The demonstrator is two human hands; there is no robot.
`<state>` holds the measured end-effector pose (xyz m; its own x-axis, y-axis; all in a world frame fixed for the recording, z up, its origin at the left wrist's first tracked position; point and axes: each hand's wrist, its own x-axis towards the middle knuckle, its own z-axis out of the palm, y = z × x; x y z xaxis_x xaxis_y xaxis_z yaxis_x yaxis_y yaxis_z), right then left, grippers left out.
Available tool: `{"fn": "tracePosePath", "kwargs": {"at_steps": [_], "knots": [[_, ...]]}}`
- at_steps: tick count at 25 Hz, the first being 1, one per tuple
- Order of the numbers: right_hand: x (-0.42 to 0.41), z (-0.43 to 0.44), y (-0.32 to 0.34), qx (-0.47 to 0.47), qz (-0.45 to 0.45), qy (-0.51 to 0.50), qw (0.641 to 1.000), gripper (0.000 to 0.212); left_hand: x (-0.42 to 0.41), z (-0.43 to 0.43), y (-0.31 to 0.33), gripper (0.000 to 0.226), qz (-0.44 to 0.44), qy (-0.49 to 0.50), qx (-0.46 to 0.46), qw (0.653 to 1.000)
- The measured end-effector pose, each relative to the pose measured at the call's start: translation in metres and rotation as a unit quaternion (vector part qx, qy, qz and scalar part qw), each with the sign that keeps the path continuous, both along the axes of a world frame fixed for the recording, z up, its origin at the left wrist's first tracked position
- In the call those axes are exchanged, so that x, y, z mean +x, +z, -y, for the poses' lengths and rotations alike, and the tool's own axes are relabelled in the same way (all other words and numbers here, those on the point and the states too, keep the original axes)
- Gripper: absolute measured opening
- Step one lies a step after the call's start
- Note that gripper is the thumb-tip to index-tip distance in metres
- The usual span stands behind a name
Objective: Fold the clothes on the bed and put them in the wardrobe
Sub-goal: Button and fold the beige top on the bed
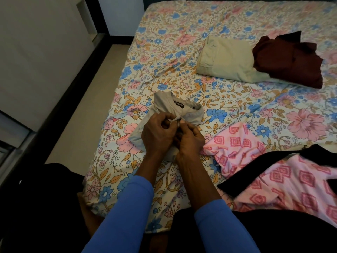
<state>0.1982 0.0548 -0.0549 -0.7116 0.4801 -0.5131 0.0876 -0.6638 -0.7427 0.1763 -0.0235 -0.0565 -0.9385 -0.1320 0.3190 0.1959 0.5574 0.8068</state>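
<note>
While held close together over the bed point(164, 52), left hand point(158, 136): fingers curled, pinching the white string point(172, 121) of the grey clothing point(162, 104).
Right hand point(191, 141): right beside the left one, fingers curled, pinching the same string.
Grey clothing: bunched on the bed, partly under both hands.
Pink clothing point(244, 143): just right of the hands, spread out, black strip point(255, 170) across it.
Tan clothing point(226, 59): folded flat, farther back.
Dark red clothing point(288, 59): crumpled, touching the tan one's right side.
</note>
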Motion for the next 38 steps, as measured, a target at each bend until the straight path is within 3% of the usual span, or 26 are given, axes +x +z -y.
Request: {"fn": "tracePosePath", "kwargs": {"at_steps": [4,13,20,27,34,38], "knots": [[0.0,0.0,-0.001,-0.011,-0.001,0.003,1.0,0.013,0.001,0.002,-0.002,0.007,-0.019,-0.015,0.001,1.0],[0.002,0.002,-0.002,0.013,-0.009,0.006,1.0,0.011,-0.002,0.006,-0.011,0.019,-0.018,-0.016,0.069,0.997],[0.003,0.001,0.0,-0.002,-0.01,0.012,1.0,0.008,0.001,0.005,-0.008,0.016,-0.03,-0.035,0.032,0.998],[0.004,0.002,-0.004,0.044,-0.022,0.012,0.999,0.013,0.001,0.005,-0.009,0.016,-0.055,-0.042,-0.063,0.996],[0.002,-0.003,-0.011,0.013,-0.02,0.026,0.999,0.007,-0.002,0.009,-0.01,0.006,-0.01,-0.08,0.003,0.997],[0.0,-0.002,-0.012,0.069,-0.015,0.036,0.997,0.012,-0.008,0.015,-0.007,0.008,0.025,-0.111,0.005,0.993]]}}
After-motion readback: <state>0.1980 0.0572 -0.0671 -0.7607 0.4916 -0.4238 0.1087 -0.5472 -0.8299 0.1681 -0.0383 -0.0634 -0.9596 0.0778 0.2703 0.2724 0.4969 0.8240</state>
